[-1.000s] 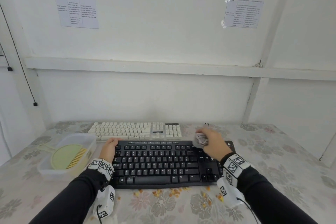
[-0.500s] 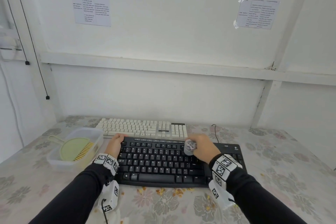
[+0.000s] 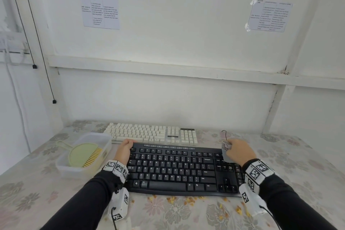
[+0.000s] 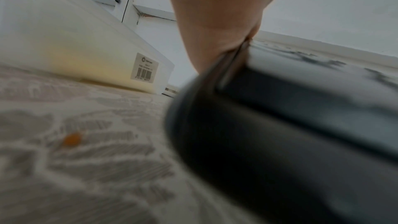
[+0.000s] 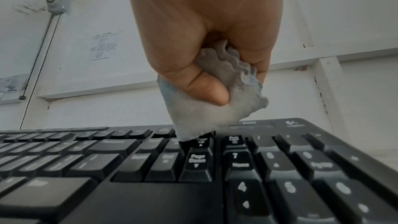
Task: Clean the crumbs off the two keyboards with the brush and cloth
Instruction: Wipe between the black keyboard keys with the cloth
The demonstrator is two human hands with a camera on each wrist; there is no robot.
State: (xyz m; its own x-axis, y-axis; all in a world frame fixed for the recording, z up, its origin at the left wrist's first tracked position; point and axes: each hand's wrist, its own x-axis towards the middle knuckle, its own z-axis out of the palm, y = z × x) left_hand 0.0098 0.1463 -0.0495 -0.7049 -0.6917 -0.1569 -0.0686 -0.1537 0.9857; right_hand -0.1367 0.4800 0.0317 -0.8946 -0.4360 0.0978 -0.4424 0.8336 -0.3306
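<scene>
1. A black keyboard lies on a floral tablecloth, nearest the person.
2. The right hand grips a bunched grey cloth, thumb and fingers curled round it. The cloth's lower corner touches the navigation keys at about 2 o'clock on the black keyboard, left of the number pad.
3. The left hand clasps the keyboard's corner at about 10 o'clock, fingers curled over its far edge.
4. A white keyboard lies just behind, at 12 o'clock, parallel to the black one.
5. At 9 o'clock stands a clear plastic tub, holding a pale green brush with yellow bristles.
6. Orange crumbs are scattered on the tablecloth along the black keyboard's near edge, at 6 o'clock.
</scene>
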